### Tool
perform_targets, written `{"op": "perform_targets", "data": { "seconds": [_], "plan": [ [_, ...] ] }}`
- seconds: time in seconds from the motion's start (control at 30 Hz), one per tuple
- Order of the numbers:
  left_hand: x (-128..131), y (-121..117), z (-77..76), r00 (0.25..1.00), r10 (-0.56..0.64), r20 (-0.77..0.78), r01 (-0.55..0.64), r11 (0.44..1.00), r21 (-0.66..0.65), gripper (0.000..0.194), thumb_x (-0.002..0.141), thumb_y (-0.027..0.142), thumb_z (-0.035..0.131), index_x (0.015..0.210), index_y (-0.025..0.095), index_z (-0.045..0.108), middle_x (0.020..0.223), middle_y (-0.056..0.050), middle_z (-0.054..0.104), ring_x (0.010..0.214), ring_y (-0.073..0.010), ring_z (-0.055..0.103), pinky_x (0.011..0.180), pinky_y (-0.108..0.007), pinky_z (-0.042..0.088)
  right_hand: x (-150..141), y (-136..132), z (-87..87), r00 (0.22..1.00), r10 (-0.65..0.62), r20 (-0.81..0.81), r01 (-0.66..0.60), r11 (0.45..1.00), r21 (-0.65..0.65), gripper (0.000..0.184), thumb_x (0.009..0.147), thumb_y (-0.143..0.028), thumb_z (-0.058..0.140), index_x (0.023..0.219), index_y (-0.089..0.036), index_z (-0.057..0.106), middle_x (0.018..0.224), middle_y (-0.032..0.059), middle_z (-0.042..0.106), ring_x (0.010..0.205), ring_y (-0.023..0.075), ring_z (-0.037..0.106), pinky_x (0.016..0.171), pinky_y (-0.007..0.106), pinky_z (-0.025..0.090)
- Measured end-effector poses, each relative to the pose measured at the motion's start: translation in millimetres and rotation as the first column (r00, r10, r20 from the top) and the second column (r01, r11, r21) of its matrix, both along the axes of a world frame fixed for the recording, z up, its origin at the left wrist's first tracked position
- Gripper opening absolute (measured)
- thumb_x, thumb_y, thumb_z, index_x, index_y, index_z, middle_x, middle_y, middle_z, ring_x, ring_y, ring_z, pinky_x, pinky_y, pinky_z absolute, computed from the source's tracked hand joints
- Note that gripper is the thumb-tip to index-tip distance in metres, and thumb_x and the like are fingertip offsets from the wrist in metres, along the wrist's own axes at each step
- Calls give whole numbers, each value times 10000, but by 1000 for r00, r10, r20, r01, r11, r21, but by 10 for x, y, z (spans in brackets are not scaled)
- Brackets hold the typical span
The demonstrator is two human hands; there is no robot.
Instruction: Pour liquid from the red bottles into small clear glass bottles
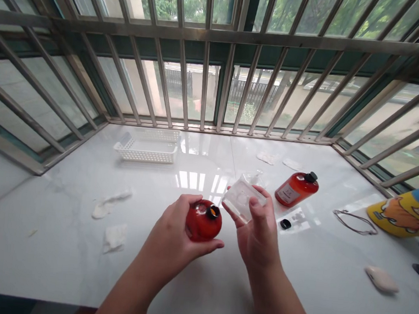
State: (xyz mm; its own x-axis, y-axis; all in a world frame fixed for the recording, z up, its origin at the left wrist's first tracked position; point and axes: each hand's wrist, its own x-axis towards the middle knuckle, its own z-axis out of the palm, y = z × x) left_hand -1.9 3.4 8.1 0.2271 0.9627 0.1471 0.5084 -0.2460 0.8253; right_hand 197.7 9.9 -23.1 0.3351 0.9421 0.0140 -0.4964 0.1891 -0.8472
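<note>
In the head view, my left hand [175, 228] is wrapped round a red bottle [203, 225] whose dark neck is uncapped. Just right of it, my right hand [259, 231] grips a clear rectangular container [243, 198], tilted toward the bottle. The two do not appear to touch, and I cannot tell what the container holds. A small black cap [285, 224] lies on the white surface to the right of my right hand. Beyond it stands a second red bottle [295, 189] with a pale label and a black cap on.
A white perforated basket [145, 155] sits at the back left. Crumpled tissues [114, 238] lie at left. On the right are eyeglasses [355, 223], a yellow and blue printed container [404, 210] and a pale rounded object [382, 279]. Window bars [221, 34] enclose the back.
</note>
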Motion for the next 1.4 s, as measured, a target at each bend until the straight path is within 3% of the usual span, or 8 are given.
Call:
{"op": "perform_targets", "data": {
  "seconds": [0.13,0.4,0.63,0.8,1.4],
  "plan": [
    [-38,5,-40,999,-1,-40,2,999,35,822,721,607,1003,1384,337,597,1302,-88,753,1195,-367,744,1057,-548,615,-94,-3,-71,999,30,23,-30,999,14,631,886,-568,850,1320,-307,474,1459,135,640,1204,335,738,994,565,648],
    [-60,36,-44,991,-28,-128,44,991,125,825,800,523,977,1488,310,576,1415,-90,710,1299,-354,684,1144,-560,562,-148,8,-180,1000,-6,-6,7,999,53,606,852,-506,914,1304,-322,556,1522,115,616,1321,356,667,1076,598,589],
    [-38,10,-30,988,-12,-156,44,979,201,829,817,479,979,1503,322,541,1391,-76,705,1273,-335,683,1102,-531,588,-108,32,-238,987,-68,145,57,995,81,640,855,-537,905,1328,-315,536,1587,135,571,1416,391,612,1199,697,467],
    [-16,15,-56,986,15,-169,34,958,283,843,778,408,1016,1466,324,537,1355,-70,709,1250,-339,685,1082,-525,597,-97,34,-285,955,-137,262,111,988,112,645,857,-534,900,1331,-309,524,1594,155,565,1436,399,597,1193,712,471],
    [16,54,-142,981,53,-186,19,932,361,871,755,349,1034,1462,316,527,1347,-61,715,1259,-335,675,1097,-524,588,-76,-19,-200,911,-174,375,114,978,176,595,874,-428,909,1319,-287,540,1602,157,549,1459,370,579,1219,657,468]
  ]
}}
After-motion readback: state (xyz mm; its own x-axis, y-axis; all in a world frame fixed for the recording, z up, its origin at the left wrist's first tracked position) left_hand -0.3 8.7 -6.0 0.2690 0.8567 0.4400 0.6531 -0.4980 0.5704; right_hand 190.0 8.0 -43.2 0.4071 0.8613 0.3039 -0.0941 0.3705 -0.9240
